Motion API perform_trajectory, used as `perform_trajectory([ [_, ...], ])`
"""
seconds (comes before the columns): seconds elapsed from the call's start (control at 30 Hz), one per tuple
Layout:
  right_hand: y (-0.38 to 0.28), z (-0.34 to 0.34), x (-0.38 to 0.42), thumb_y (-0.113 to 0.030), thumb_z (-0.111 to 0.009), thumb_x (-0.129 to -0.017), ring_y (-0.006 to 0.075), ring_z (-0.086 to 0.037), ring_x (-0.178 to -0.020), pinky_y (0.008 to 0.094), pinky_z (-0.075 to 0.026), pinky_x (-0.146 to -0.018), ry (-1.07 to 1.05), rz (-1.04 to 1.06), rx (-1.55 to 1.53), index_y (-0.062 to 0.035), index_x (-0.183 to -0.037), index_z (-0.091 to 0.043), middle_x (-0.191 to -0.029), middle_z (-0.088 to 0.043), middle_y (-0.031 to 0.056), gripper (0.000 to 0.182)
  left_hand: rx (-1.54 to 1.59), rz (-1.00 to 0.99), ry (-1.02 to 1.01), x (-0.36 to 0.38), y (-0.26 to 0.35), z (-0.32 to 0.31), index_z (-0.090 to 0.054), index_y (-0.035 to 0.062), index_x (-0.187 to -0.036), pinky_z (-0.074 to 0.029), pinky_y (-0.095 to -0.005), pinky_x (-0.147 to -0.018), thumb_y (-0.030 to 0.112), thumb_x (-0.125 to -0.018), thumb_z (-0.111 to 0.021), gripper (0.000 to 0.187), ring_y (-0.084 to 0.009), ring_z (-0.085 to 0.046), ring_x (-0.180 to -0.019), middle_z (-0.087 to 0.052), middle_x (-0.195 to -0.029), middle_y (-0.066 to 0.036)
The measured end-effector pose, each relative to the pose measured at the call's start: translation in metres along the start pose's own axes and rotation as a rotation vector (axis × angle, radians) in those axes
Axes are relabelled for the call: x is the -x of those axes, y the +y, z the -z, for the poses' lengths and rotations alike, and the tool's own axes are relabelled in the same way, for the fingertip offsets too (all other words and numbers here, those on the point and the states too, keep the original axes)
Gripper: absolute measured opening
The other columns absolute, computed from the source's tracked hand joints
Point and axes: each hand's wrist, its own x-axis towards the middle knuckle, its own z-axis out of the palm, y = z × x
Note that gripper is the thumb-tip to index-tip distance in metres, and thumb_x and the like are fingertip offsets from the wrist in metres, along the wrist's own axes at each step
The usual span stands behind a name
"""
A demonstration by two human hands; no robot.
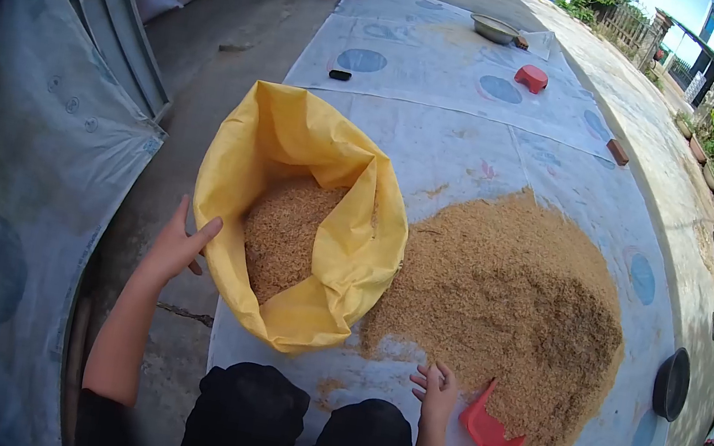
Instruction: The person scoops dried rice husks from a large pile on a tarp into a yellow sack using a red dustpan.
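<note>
A yellow sack stands upright in front of my knees, its mouth wide and its rim folded outward. Brown husk-like grain fills part of it. My left hand is at the sack's left side, fingers spread, with the thumb right at the yellow rim. To the right of the sack, my right hand hovers near the front edge of a large grain pile, its fingers loosely apart and holding nothing. A red plastic dustpan lies against the pile, just right of that hand.
A pale printed sheet lies under the pile. Farther off are a red stool, a metal basin, a black phone-like object and a brick. A dark basin sits at right; a sheet-covered gate borders the left.
</note>
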Motion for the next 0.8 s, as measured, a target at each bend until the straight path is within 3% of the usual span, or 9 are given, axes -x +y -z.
perform_trajectory([
  [0.07, -0.060, -0.065, -0.027, -0.045, -0.042, -0.092, 0.0185, -0.063, -0.084, 0.0292, -0.050, -0.064, -0.262, -0.071, 0.044, -0.0082, -0.132, -0.035, -0.104, -0.062, 0.0114, 0.055, 0.038, 0.027, -0.123, -0.022, -0.013, -0.001, -0.037, 0.0029, -0.130, -0.047, -0.0319, -0.055, 0.043, -0.078, -0.063, 0.071, -0.0196, -0.060, -0.061, -0.062, -0.078, -0.010],
  [0.13, -0.093, -0.114, -0.063, -0.051, -0.042, -0.090, 0.0191, -0.062, -0.084, 0.0335, -0.050, -0.064, -0.473, -0.103, 0.085, -0.0062, -0.131, -0.035, -0.106, -0.060, 0.0112, 0.061, 0.138, 0.012, -0.265, -0.029, -0.021, -0.001, -0.049, 0.0006, -0.109, -0.046, -0.0291, -0.052, 0.030, -0.080, -0.060, 0.042, -0.0167, -0.059, -0.060, -0.062, -0.081, -0.010],
  [0.23, -0.128, -0.163, -0.082, -0.044, -0.049, -0.089, 0.0191, -0.062, -0.078, 0.0336, -0.049, -0.064, -0.427, 0.033, 0.053, -0.0014, -0.121, -0.047, -0.099, -0.062, 0.0109, 0.053, 0.336, -0.026, -0.227, -0.046, -0.045, -0.007, -0.051, -0.0022, -0.108, -0.047, -0.0286, -0.055, 0.021, -0.079, -0.056, 0.037, -0.0165, -0.059, -0.064, -0.062, -0.083, -0.010],
  [0.3, -0.133, -0.174, -0.092, -0.026, -0.056, -0.086, 0.0188, -0.061, -0.075, 0.0329, -0.049, -0.067, -0.393, 0.178, 0.101, 0.0041, -0.109, -0.056, -0.090, -0.063, 0.0115, 0.038, 0.429, -0.003, -0.226, -0.042, -0.038, -0.001, -0.051, -0.0024, -0.107, -0.048, -0.0290, -0.057, 0.018, -0.078, -0.055, 0.036, -0.0166, -0.060, -0.066, -0.061, -0.083, -0.011],
  [0.43, -0.165, -0.155, -0.078, -0.016, -0.055, -0.081, 0.0230, -0.063, -0.074, 0.0346, -0.048, -0.069, -0.312, 0.478, 0.341, 0.0036, -0.107, -0.058, -0.082, -0.064, 0.0160, 0.033, 0.610, 0.035, -0.177, -0.038, -0.030, 0.007, -0.052, -0.0030, -0.106, -0.050, -0.0295, -0.061, 0.013, -0.076, -0.054, 0.034, -0.0177, -0.060, -0.071, -0.060, -0.085, -0.010],
  [0.5, -0.206, -0.145, -0.036, -0.013, -0.053, -0.078, 0.0290, -0.063, -0.076, 0.0365, -0.048, -0.070, -0.212, 0.661, 0.806, -0.0059, -0.116, -0.057, -0.081, -0.064, 0.0193, 0.039, 0.638, 0.046, -0.190, -0.038, -0.035, 0.009, -0.052, -0.0026, -0.106, -0.050, -0.0299, -0.063, 0.013, -0.076, -0.054, 0.034, -0.0184, -0.061, -0.072, -0.060, -0.086, -0.010],
  [0.53, -0.219, -0.144, -0.019, -0.013, -0.053, -0.078, 0.0290, -0.063, -0.076, 0.0365, -0.048, -0.070, -0.210, 0.662, 0.810, -0.0059, -0.116, -0.057, -0.081, -0.064, 0.0193, 0.039, 0.659, 0.049, -0.200, -0.039, -0.038, 0.010, -0.052, -0.0022, -0.106, -0.050, -0.0304, -0.065, 0.013, -0.076, -0.054, 0.035, -0.0191, -0.061, -0.074, -0.060, -0.088, -0.011],
  [0.6, -0.240, -0.144, 0.012, -0.014, -0.053, -0.078, 0.0323, -0.061, -0.078, 0.0398, -0.049, -0.070, -0.171, 0.784, 1.069, -0.0186, -0.119, -0.058, -0.085, -0.063, 0.0178, 0.042, 0.707, 0.048, -0.206, -0.040, -0.044, 0.010, -0.051, -0.0018, -0.107, -0.050, -0.0312, -0.067, 0.013, -0.076, -0.054, 0.035, -0.0198, -0.061, -0.076, -0.060, -0.089, -0.011],
  [0.8, -0.258, -0.152, 0.034, -0.015, -0.051, -0.080, 0.0299, -0.062, -0.078, 0.0417, -0.049, -0.071, -0.167, 0.851, 1.366, -0.0238, -0.121, -0.057, -0.083, -0.064, 0.0136, 0.042, 0.790, 0.046, -0.232, -0.041, -0.052, 0.013, -0.048, -0.0011, -0.111, -0.050, -0.0341, -0.072, 0.012, -0.076, -0.051, 0.037, -0.0216, -0.060, -0.081, -0.059, -0.095, -0.012],
])
